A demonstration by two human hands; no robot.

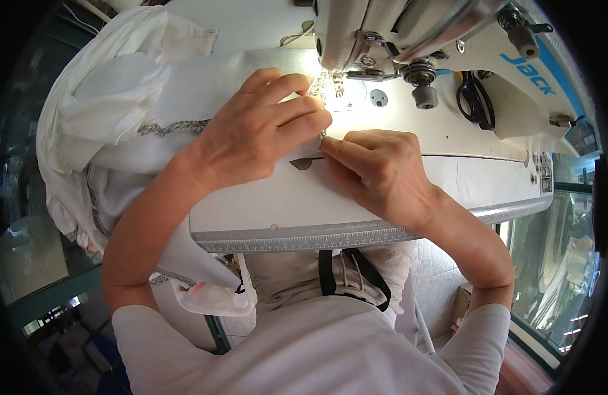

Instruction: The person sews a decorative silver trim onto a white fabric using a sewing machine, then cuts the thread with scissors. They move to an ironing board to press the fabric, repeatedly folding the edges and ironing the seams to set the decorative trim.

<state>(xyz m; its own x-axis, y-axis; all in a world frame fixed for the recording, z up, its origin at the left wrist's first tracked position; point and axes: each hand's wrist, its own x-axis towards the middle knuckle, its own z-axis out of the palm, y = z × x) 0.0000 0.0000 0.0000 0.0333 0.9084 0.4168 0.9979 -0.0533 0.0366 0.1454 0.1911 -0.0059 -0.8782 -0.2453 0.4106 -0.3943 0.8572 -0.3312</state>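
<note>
White fabric (185,72) lies across the sewing machine bed, edged with a glittery beaded trim (166,128). My left hand (248,128) rests over the fabric with bent fingers, pinching the trim just left of the presser foot (338,82). Close in front of it, my right hand (386,168) has thumb and forefinger pressed together on the trim's near end. Only a small bit of trim shows between the two hands. The sewing machine (376,33) stands over them, its lamp lighting the needle area brightly.
Black-handled scissors (475,102) lie under the machine arm at the right. A measuring strip (304,238) runs along the table's front edge. More white fabric (64,145) hangs over the left side, above a white plastic bin (218,299).
</note>
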